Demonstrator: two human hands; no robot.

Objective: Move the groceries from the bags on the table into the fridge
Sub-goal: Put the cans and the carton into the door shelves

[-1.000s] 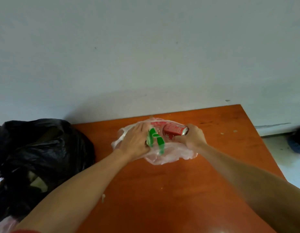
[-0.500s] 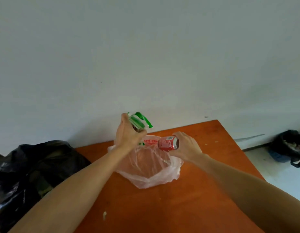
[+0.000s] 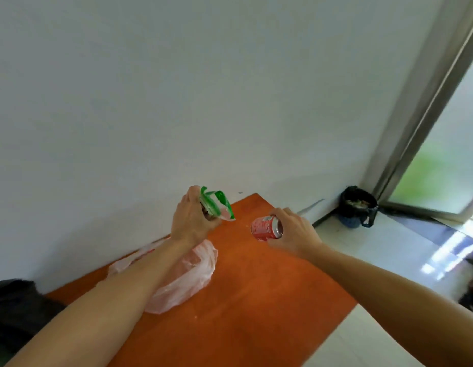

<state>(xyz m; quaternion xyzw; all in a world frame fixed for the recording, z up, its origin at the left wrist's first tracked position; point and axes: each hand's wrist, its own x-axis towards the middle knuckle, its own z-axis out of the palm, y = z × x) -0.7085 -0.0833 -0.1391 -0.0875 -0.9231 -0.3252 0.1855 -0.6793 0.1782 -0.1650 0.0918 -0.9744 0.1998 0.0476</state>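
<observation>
My left hand point(image 3: 193, 218) grips a green and clear packet point(image 3: 217, 203) and holds it above the far part of the orange table point(image 3: 256, 300). My right hand point(image 3: 293, 231) grips a red drink can point(image 3: 266, 227) lying sideways in the air over the table's far right corner. A translucent pink plastic bag point(image 3: 187, 276) lies slack on the table under my left forearm. What is left inside it I cannot make out. No fridge is in view.
A black bag point(image 3: 15, 308) sits at the table's left end. A white wall runs behind the table. On the tiled floor at the right stands a dark bin point(image 3: 357, 207) beside a metal-framed glass door point(image 3: 442, 160).
Both hands have lifted out of the pink bag, the left with the green packet, the right with the red can carried rightward. The bag has sunk flat. My view has swung right.
</observation>
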